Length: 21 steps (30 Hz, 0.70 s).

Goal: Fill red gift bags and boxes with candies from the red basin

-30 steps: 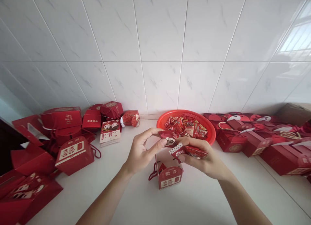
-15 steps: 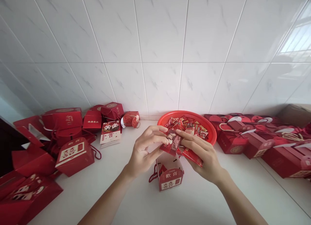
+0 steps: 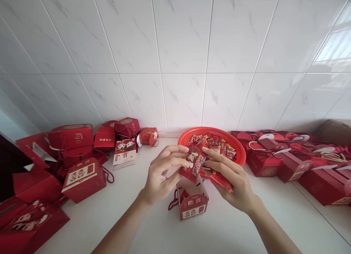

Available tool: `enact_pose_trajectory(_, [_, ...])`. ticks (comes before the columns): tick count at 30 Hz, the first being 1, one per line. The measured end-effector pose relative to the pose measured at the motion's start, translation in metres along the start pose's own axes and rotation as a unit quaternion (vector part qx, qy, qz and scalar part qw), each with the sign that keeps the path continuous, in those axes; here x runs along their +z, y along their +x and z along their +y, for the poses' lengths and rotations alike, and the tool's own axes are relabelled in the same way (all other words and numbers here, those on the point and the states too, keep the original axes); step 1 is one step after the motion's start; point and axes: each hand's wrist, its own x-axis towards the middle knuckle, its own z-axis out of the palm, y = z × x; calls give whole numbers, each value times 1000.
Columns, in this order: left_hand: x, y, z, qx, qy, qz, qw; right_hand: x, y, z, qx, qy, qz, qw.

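Between the thumb and fingers of my left hand (image 3: pixel 161 173) is a dark red candy packet (image 3: pixel 194 161) with pale lettering, tilted above the box. My right hand (image 3: pixel 233 179) is closed round a brighter red wrapped candy packet (image 3: pixel 221 180), its fingertips close to the dark packet's right edge. Below both hands an open red gift box (image 3: pixel 193 206) stands upright on the counter, a dark red cord handle hanging at its left. Some red shows inside it; the rest is hidden. Just behind the hands sits a red plastic basket (image 3: pixel 241 151) holding many wrapped candies (image 3: pixel 203 140).
Red boxes (image 3: pixel 83 179) in several shapes, some open, crowd the left side. A folded panda-print box (image 3: pixel 125 151) lies near a small round-sided box (image 3: pixel 148 137). Closed gift boxes (image 3: pixel 264 163) stand in rows at right, before a cardboard box (image 3: pixel 334 135). The tiled wall (image 3: pixel 181 96) bounds the back.
My view has shifted slightly. The right hand and its packet have moved a little right, apart from the left hand. The dark packet is still in my left hand.
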Motion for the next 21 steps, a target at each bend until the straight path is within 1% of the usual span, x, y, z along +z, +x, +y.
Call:
enact_pose_trajectory(4, [-1,-1,0,5,-2,0,1000,-1,0,-1,8,23,6,1000])
enact_pose_trajectory(9, [-2,-2,2,11,-3,-28,1000,-3,1,-2,29,69,9,997])
enact_pose_trajectory(11, [-4,-1,4,9,0,-21,1000,-5,2,-2,34,79,5,996])
enact_pose_trajectory(14, [-9,4,8,-32,18,9,999,-8,3,0,50,82,21,995])
enact_pose_trajectory(16, [-13,8,8,-89,40,2,995,-11,4,0,69,86,51,993])
enact_pose_trajectory(17, [-14,9,8,-124,51,-20,991,-11,5,0,80,90,66,991])
enact_pose_trajectory(18, [-16,10,7,-159,60,-54,984,-12,5,0,92,95,75,988])
enact_pose_trajectory(21, [-16,10,1,-247,76,-194,946,-12,6,-1,123,108,77,983])
